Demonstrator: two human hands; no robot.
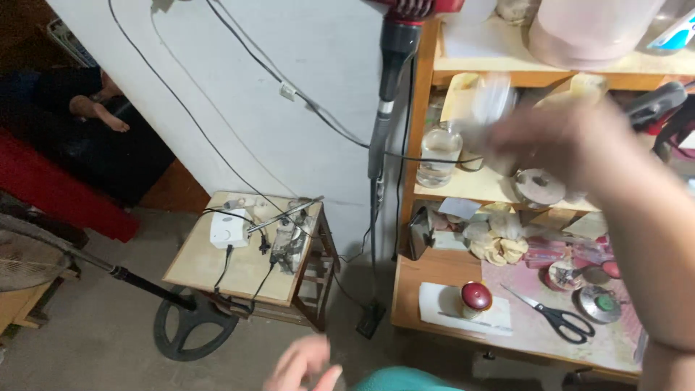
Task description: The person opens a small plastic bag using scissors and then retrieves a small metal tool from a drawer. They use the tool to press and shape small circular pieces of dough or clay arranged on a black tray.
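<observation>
Fingers of the right hand [557,141] blur around a clear plastic cup [494,101] at the shelf [463,190]; whether they clamp it cannot be told. A steady, upright grip looks wise, clearing the glass jar [439,153] leftward. Left hand [304,366] hangs low, fingers apart, empty.

The single head-worn camera looks steeply down and forward from the person's standing height, facing the white wall [289,145] and the wooden shelf unit [427,289] at the right, with the small wooden side table [195,268] well below and the blurred right hand [557,141] very near the lens.
</observation>
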